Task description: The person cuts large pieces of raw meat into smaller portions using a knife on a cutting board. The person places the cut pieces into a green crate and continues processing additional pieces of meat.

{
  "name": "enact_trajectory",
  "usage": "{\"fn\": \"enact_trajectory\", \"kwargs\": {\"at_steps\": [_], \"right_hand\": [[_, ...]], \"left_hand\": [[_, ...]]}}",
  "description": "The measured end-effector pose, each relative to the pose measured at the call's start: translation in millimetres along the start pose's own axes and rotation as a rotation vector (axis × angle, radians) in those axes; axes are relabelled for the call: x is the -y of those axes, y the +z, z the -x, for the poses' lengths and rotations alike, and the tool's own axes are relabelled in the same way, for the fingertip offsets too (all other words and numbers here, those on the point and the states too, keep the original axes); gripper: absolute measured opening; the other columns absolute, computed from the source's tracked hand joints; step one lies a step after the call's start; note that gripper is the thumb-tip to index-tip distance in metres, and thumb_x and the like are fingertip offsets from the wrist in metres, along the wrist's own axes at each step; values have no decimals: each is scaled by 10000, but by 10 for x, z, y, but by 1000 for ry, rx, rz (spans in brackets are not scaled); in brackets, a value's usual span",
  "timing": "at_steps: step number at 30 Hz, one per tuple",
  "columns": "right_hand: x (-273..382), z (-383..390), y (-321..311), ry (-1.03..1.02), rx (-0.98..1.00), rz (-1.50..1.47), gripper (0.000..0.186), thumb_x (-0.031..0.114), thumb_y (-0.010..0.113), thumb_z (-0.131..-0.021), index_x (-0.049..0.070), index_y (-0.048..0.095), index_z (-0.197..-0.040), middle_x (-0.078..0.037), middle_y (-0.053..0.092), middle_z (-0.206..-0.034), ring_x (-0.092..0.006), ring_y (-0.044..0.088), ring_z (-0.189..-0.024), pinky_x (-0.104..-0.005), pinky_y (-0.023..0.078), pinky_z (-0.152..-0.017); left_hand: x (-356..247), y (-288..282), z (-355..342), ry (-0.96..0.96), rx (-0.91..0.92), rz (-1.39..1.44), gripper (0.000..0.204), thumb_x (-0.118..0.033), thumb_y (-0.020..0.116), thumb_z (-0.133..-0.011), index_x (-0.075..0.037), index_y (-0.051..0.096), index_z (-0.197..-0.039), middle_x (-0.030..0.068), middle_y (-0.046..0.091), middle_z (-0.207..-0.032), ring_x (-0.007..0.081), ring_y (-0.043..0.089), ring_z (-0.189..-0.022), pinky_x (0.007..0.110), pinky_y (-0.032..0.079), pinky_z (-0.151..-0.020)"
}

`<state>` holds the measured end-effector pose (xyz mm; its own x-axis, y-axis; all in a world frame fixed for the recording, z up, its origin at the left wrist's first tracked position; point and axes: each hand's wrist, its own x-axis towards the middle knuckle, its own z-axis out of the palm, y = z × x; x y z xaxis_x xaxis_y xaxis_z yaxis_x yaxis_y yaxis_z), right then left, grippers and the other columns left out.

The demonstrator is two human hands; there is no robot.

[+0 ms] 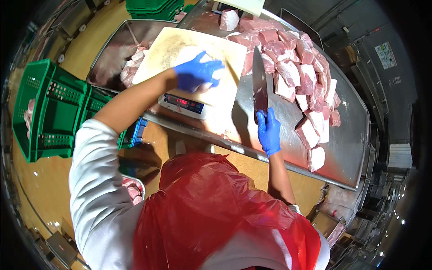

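Note:
My left hand, in a blue glove, is curled over a pale piece of meat above the white cutting board. Most of that piece is hidden under the palm and fingers. Just below the hand is a digital scale with a lit red display. In my right hand, also gloved in blue, is the handle of a large knife. Its broad blade points away from me, between the board and a pile of meat chunks.
The meat lies on a steel table with a raised edge. Left of the board stands a metal bin holding meat. Green crates stand at the left, and more green crates at the back. A tray of meat sits low beside me.

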<state>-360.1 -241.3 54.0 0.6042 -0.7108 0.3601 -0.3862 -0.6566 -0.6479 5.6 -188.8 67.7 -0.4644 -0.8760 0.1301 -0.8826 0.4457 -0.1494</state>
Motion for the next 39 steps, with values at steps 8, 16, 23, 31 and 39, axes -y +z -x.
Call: {"fn": "enact_trajectory", "kwargs": {"at_steps": [8, 16, 23, 31, 39], "right_hand": [[63, 351, 196, 23, 180, 104, 182, 113, 571, -1001, 10, 463, -1107, -282, 661, -865, -491, 645, -763, -511, 498, -603], [1141, -602, 1075, -194, 210, 71, 200, 116, 535, -1003, 8, 399, -1103, -322, 617, -838, -523, 613, -724, -583, 466, -593], [739, -380, 983, -223, 555, 410, 195, 140, 445, -1007, 43, 429, -1176, -278, 658, -921, -456, 674, -766, -544, 539, -660], [976, -366, -663, -206, 900, 718, 248, 90, 523, -955, 33, 429, -1177, -271, 646, -821, -470, 646, -696, -532, 514, -587], [1513, -703, 915, -366, 344, 282, 154, 130, 446, -1012, 21, 416, -1117, -321, 610, -751, -513, 622, -701, -578, 470, -576]], "left_hand": [[-834, 107, 752, -682, -687, 789, 317, -1, 734, -764, -64, 665, -1067, 153, 580, -1280, 288, 637, -1047, 380, 515, -916], [-1098, 494, 551, -880, -931, 381, 181, -36, 694, -793, -71, 651, -965, 95, 645, -854, 239, 651, -694, 359, 544, -641], [-1184, 468, 603, -905, -1132, 400, 137, -51, 698, -801, -55, 645, -927, 130, 651, -850, 304, 655, -709, 415, 539, -645], [-966, 529, 1086, -1146, -1079, 576, 100, -115, 723, -822, -80, 644, -873, 163, 663, -837, 347, 658, -736, 429, 541, -666], [-1049, 388, 636, -1223, -927, 877, 198, -113, 766, -768, -5, 626, -856, 218, 678, -775, 380, 690, -751, 444, 547, -709]]}}
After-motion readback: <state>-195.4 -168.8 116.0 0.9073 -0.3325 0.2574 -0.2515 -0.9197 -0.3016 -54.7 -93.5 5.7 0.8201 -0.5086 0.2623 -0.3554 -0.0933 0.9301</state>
